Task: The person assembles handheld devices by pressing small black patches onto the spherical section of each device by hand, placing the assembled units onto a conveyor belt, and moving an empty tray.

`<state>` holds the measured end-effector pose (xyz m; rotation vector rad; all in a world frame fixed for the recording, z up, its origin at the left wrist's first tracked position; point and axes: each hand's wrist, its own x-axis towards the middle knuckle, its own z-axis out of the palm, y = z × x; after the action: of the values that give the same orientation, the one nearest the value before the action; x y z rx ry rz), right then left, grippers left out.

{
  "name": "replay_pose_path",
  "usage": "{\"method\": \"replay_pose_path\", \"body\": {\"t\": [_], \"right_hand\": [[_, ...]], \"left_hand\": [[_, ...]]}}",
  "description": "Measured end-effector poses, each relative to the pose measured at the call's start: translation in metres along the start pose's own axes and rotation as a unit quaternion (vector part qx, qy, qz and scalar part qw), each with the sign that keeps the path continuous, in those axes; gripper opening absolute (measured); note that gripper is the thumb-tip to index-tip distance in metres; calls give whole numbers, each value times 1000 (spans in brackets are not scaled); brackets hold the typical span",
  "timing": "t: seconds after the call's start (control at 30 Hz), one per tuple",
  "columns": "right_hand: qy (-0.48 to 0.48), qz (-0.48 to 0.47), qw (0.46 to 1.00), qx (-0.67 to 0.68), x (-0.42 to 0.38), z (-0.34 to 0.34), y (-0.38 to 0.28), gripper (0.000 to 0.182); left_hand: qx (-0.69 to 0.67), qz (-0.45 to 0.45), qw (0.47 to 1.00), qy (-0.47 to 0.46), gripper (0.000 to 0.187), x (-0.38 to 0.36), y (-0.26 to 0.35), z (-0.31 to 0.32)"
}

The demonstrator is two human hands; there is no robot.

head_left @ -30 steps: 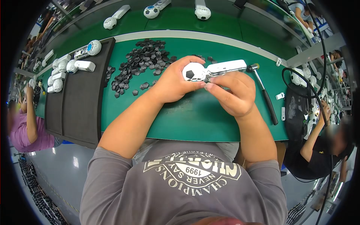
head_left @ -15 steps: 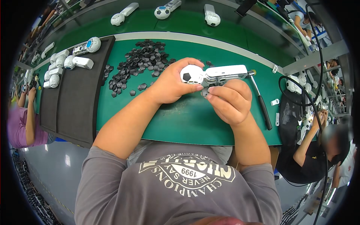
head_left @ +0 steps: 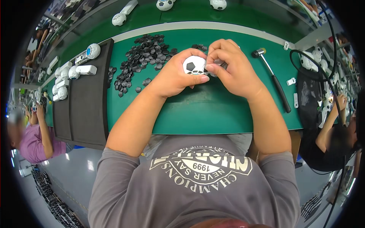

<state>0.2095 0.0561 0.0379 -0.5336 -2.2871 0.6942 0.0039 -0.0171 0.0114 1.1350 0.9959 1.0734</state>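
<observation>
A white toy with a football-patterned ball head [head_left: 194, 64] is held above the green table [head_left: 197, 110]. My left hand [head_left: 175, 78] cups the ball end from the left and below. My right hand [head_left: 232, 68] covers the white handle part and presses its fingertips against the ball's right side. The handle is almost fully hidden under my right hand. A heap of small black pentagon pieces [head_left: 142, 57] lies just beyond my left hand.
A small hammer [head_left: 273, 78] lies to the right of my hands. A dark tray [head_left: 85, 98] at the left carries several white toy units [head_left: 72, 72]. More ball toys sit on the far belt [head_left: 119, 18]. Co-workers sit at left [head_left: 30, 136] and right [head_left: 334, 136].
My right hand moved up from below the toy onto its handle and ball, now hiding the white handle. The view shifted a little; the toy stays between both hands.
</observation>
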Motion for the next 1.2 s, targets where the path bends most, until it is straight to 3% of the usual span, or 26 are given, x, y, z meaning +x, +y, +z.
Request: {"method": "replay_pose_path", "body": {"t": [0.2, 0.3, 0.33, 0.43, 0.47, 0.5, 0.53, 0.57, 0.6, 0.7, 0.83, 0.97, 1.2], "right_hand": [[-6, 27, 1000, 6, -6, 5, 7, 11], [136, -71, 979, -134, -5, 9, 10, 38], [136, -77, 979, -134, -4, 11, 10, 38], [344, -29, 938, -22, -2, 19, 13, 73], [341, -40, 939, -24, -3, 25, 17, 73], [263, -1, 949, 175, -5, 33, 25, 82], [169, 42, 915, 364, -7, 39, 30, 90], [66, 87, 839, 534, -9, 42, 35, 99], [63, 81, 842, 529, -9, 43, 32, 99], [-53, 132, 817, 560, -11, 45, 24, 104], [-55, 109, 854, 506, -11, 46, 29, 105], [-32, 83, 871, 484, -10, 36, 8, 99], [-29, 39, 828, 558, -14, 30, -3, 92]], "left_hand": [[24, -13, 998, 49, 44, 2, 1, 10], [-8, 45, 996, 72, 40, 3, -2, 7], [-8, 50, 996, 74, 40, 3, -2, 7], [-89, 146, 980, 101, 40, 3, -1, 8], [-89, 157, 978, 104, 40, 4, -1, 8], [-74, 178, 976, 100, 41, 4, -2, 8], [-58, 198, 974, 96, 41, 4, -5, 8], [-43, 217, 971, 91, 42, 4, -6, 8], [-43, 225, 969, 91, 42, 5, -6, 8], [136, 255, 956, 42, 43, 5, -7, 11], [60, 304, 949, -57, 41, 5, 2, 4], [79, 279, 957, 30, 38, -1, 0, 14], [166, 309, 936, 36, 34, -12, 42, 47]]}}
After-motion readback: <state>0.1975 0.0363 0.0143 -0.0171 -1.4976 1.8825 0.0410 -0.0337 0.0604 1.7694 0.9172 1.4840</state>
